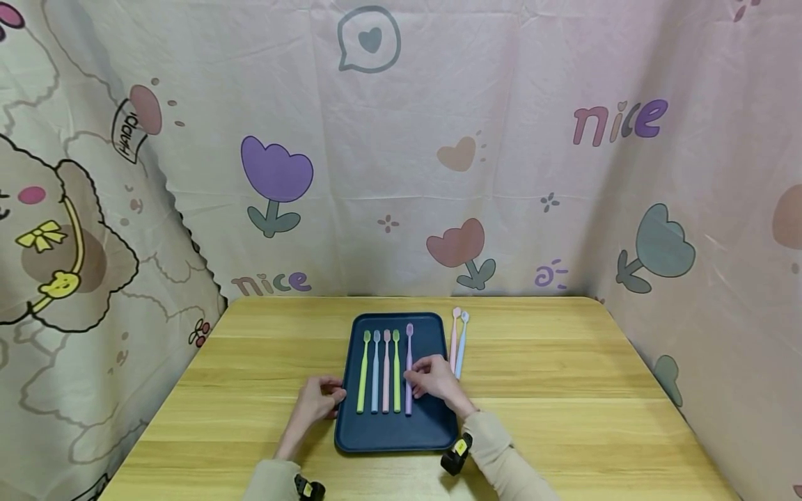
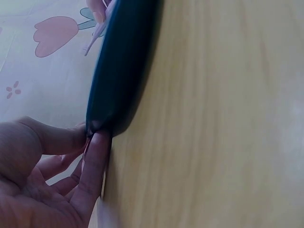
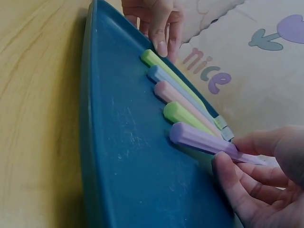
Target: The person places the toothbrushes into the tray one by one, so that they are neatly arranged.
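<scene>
A dark blue tray (image 1: 401, 435) lies on the table with toothbrushes side by side on it. From the left come a green toothbrush (image 1: 363, 376), a blue one (image 1: 376, 376), a pink one (image 1: 386, 376) and another green one (image 1: 397, 376). Rightmost is a purple toothbrush (image 3: 199, 137), its shaft pinched between thumb and fingers of my right hand (image 1: 435, 379), over the tray. My left hand (image 1: 318, 400) holds the tray's left edge, thumb at the rim and a finger against the outer side, as the left wrist view shows.
Just right of the tray, a pink toothbrush (image 1: 454, 337) and a light blue toothbrush (image 1: 462, 341) lie on the wooden table (image 1: 564, 390). A printed cloth (image 1: 388, 174) hangs behind the table and along its sides.
</scene>
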A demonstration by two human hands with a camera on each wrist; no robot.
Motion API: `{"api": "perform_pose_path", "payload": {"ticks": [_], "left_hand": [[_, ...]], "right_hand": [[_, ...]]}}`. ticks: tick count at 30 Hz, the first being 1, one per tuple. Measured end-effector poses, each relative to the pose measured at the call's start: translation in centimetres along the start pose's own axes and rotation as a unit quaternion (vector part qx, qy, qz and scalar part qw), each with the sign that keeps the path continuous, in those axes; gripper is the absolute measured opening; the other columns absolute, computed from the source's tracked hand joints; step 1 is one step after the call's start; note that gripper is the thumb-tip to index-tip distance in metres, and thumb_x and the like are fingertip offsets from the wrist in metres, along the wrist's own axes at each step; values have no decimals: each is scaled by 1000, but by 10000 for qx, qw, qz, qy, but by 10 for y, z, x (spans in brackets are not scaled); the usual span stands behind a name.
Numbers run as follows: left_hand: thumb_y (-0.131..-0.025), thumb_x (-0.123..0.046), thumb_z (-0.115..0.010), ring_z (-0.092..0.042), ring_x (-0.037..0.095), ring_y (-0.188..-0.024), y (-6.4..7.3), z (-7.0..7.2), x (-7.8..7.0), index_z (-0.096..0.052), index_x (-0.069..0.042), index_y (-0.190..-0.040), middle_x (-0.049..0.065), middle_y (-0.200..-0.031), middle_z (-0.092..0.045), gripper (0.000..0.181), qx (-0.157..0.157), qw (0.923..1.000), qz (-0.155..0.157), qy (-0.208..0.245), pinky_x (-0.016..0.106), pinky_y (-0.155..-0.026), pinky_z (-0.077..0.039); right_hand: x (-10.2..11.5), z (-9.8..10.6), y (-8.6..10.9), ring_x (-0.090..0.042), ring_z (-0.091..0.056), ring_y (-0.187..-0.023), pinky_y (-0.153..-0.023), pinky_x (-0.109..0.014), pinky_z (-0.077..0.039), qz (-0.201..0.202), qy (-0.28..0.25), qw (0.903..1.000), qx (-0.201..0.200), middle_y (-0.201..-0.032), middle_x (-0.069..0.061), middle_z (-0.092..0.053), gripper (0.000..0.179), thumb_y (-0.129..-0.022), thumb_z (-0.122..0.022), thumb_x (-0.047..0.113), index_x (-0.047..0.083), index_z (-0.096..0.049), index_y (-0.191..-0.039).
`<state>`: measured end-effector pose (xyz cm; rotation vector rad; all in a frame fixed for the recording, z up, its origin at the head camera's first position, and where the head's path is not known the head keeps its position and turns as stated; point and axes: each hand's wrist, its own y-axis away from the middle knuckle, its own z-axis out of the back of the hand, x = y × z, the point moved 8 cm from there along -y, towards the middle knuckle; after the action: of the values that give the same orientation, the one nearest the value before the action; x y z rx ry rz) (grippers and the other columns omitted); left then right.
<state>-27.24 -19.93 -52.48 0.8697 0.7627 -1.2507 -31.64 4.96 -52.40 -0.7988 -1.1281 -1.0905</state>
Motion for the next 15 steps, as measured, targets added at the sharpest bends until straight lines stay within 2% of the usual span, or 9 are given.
{"api": "perform_pose_path", "payload": {"ticks": [7, 15], "left_hand": [[-91, 4, -65, -64, 16, -70, 0, 0, 0, -67, 11, -112, 21, -96, -70, 22, 17, 10000, 1, -5, 31, -56, -60], [-91, 3, -66, -63, 16, -69, 1, 0, 0, -68, 10, -112, 20, -95, -70, 22, 7, 10000, 8, -37, 31, -55, -59]], "right_hand": [[0, -1, -3, -9, -65, -51, -52, -29, -60, -16, 288, 9995, -132, -70, -12, -72, 17, -91, -71, 10, -6, -72, -92], [0, -2, -5, -11, -65, -50, -50, -28, -59, 93, 650, 9975, -262, -69, -13, -72, 15, -90, -71, 10, -4, -73, -91]]}}
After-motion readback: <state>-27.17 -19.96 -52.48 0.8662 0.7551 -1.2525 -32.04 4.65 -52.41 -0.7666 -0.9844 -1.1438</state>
